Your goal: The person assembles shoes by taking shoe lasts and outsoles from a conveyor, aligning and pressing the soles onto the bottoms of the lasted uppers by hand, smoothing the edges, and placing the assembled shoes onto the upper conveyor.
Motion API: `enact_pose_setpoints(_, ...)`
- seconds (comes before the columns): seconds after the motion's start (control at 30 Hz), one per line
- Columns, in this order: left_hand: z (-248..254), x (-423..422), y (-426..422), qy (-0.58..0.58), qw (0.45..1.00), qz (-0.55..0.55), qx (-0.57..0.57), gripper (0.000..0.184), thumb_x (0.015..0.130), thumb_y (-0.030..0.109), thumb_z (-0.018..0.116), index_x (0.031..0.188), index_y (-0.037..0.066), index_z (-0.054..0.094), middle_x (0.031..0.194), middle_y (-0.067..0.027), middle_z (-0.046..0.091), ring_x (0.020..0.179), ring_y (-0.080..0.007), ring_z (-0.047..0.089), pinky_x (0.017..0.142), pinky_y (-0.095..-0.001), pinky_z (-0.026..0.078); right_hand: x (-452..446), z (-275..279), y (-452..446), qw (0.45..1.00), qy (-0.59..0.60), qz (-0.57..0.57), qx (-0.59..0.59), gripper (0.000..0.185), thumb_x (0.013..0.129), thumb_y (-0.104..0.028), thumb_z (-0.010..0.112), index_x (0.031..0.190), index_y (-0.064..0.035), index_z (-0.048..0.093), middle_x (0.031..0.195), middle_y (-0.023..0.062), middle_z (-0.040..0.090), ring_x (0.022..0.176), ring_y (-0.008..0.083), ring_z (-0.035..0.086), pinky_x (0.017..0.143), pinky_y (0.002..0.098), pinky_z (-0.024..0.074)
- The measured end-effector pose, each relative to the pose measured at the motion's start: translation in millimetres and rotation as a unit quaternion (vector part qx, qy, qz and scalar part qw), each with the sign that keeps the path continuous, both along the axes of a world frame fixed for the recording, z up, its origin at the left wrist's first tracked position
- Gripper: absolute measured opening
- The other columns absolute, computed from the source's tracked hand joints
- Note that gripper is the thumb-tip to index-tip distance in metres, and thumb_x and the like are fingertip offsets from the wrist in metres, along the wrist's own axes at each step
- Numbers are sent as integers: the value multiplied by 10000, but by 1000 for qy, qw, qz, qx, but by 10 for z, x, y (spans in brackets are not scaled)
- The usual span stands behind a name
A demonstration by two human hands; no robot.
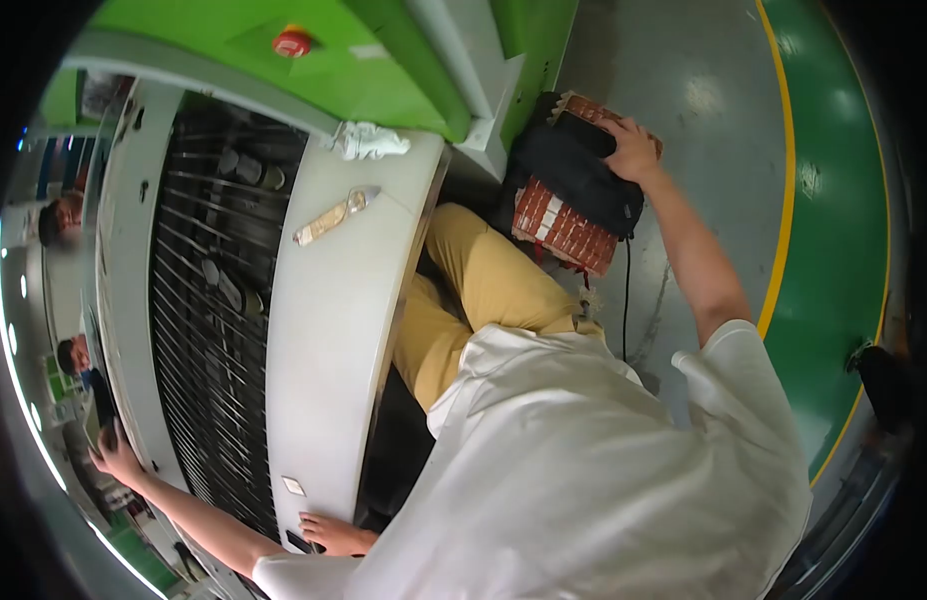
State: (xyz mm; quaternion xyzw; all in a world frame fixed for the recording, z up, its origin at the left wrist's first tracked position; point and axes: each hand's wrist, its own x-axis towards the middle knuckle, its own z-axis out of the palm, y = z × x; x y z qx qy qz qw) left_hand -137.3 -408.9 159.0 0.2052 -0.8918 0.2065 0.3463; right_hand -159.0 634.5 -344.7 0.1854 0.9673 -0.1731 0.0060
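Note:
At the upper right, my right hand (633, 150) grips the edge of a black cloth bundle (593, 180). The bundle lies across a red-brown, brick-patterned block (558, 230) with red ties hanging from it. Far off at the lower left, my left hand (118, 460) reaches past the machine, its thumb and fingers around the lower end of a dark, flat object (102, 400) too small to name. Another person's hand (335, 535) rests by a small dark object (298, 541) on the white tabletop (323, 400); its arm is hidden behind my shirt.
A clear tool with a taped handle (328, 222) and a crumpled pale cloth (371, 141) lie on the tabletop. Beside it runs a bed of dark metal bars (208, 330). A red emergency button (292, 42) sits on the green housing. A black cable (626, 300) trails over the floor.

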Motion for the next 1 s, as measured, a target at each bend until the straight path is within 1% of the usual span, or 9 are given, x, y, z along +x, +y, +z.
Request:
enact_pose_setpoints(0.1, -8, 33, 273, -4, 993, 99, -60, 753, 864, 733, 821, 1393, 200, 784, 1739, -230, 393, 1579, -372, 429, 1273, -479, 398, 208, 291, -306, 987, 148, -50, 37, 659, 865, -445, 878, 1467, -269, 676, 1403, 128, 620, 1341, 397, 571, 1143, 543, 458)
enact_pose_setpoints(0.2, 64, 75, 325, -7, 992, 35, -122, 637, 961, 695, 734, 1287, 158, 838, 1478, -199, 694, 1544, -383, 477, 1263, -497, 408, 484, 358, -608, 963, 270, 8, -23, 593, 945, -443, 806, 1472, -205, 680, 1407, 151, 608, 1305, 390, 583, 1109, 538, 463)
enact_pose_setpoints(0.23, 114, 41, 239, -14, 993, -11, -116, 608, 994, 674, 708, 1274, 151, 843, 1427, -187, 732, 1533, -391, 489, 1265, -498, 406, 618, 396, -790, 967, 245, 44, -63, 531, 1008, -420, 734, 1483, -189, 682, 1421, 150, 597, 1280, 382, 585, 1084, 530, 468)
enact_pose_setpoints(0.33, 142, 16, 473, -1, 993, -114, 12, 595, 1038, 661, 657, 1273, 147, 844, 1427, -134, 747, 1531, -392, 489, 1277, -489, 390, 874, 213, -1168, 969, 233, 66, -40, 628, 944, -315, 796, 1545, -233, 634, 1425, 131, 602, 1262, 366, 580, 1097, 509, 458)
enact_pose_setpoints(0.4, 94, 28, 617, 0, 994, -103, 27, 622, 1042, 690, 626, 1293, 162, 840, 1464, -87, 734, 1537, -386, 486, 1285, -493, 377, 920, 156, -1247, 972, 224, 59, -38, 758, 873, -202, 839, 1586, -266, 590, 1447, 124, 594, 1268, 359, 569, 1117, 498, 436)
enact_pose_setpoints(0.57, -55, 92, 1046, -21, 998, 52, -12, 648, 1096, 686, 529, 1371, 168, 803, 1434, -16, 763, 1493, -335, 546, 1303, -452, 330, 938, 182, -1285, 973, 218, 56, -51, 770, 867, -180, 842, 1589, -256, 587, 1442, 131, 590, 1271, 357, 564, 1112, 499, 430)
enact_pose_setpoints(0.67, -58, 97, 1180, -39, 998, 39, -38, 615, 1098, 638, 579, 1385, 138, 793, 1432, -63, 761, 1398, -327, 622, 1208, -411, 431, 934, 167, -1267, 972, 223, 60, -44, 784, 860, -175, 845, 1594, -252, 581, 1436, 133, 590, 1268, 356, 563, 1108, 501, 431)
enact_pose_setpoints(0.87, -12, -79, 1187, -89, 926, -168, 325, 495, 1125, 449, 658, 1345, 22, 776, 1261, -102, 787, 1075, -198, 706, 963, -343, 556, 944, 127, -1271, 969, 237, 62, -39, 797, 846, -177, 847, 1593, -250, 579, 1428, 129, 589, 1265, 359, 563, 1109, 505, 432)
enact_pose_setpoints(1.0, -32, -201, 940, -85, 917, -204, 334, 452, 1126, 380, 676, 1342, -10, 752, 1175, -85, 786, 1078, -176, 686, 1003, -317, 535, 941, 129, -1270, 969, 235, 61, -42, 803, 844, -178, 847, 1596, -250, 575, 1429, 127, 587, 1268, 360, 563, 1112, 508, 430)
